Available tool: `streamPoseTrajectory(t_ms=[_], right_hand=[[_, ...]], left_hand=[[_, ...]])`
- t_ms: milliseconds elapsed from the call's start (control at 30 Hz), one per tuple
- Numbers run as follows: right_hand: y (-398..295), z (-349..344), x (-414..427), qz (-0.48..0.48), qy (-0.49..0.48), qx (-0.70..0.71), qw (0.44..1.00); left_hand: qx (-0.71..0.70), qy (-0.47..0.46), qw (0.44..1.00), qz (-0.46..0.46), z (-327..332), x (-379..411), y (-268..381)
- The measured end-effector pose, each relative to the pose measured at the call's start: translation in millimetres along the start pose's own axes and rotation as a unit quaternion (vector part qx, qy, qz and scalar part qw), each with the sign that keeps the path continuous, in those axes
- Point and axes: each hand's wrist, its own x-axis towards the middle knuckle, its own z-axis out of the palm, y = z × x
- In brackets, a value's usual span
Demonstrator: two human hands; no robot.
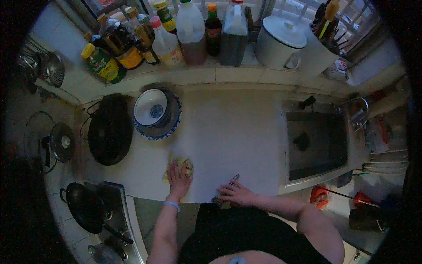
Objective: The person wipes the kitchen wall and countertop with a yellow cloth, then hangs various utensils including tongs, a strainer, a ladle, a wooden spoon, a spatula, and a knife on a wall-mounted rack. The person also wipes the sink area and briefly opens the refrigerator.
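My left hand (179, 176) lies spread on a crumpled yellowish cloth (169, 165), pressing it on the white countertop (227, 132). Near the counter's front edge, my right hand (235, 194) rests over a dark, patterned item (235, 178) that sticks out on both sides of the fingers; its kind is unclear. Beyond my left hand, a white bowl (150, 107) with a blue pattern inside stands on a blue-rimmed dish (176, 122).
A black pan (110, 132) stands at the left, with a wok (85, 208) on the stove (123, 204) below it. The sink (318, 145) is at the right. Bottles (191, 33) and a lidded white pot (280, 43) line the back ledge.
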Motion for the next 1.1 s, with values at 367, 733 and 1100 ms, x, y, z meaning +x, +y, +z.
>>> streamPoseTrajectory(t_ms=[367, 733, 1100], right_hand=[[52, 4, -24, 0.363, 0.122, 0.054, 0.922], [104, -64, -61, 0.515, 0.399, 0.384, 0.655], [93, -138, -80, 0.458, 0.5, 0.561, 0.475]], left_hand=[[0.072, 0.219, 0.973, -0.029, -12, 103, 53], [-0.031, 0.18, 0.983, -0.005, -20, 144, 108], [0.044, 0.243, 0.969, -0.008, -24, 243, 151]])
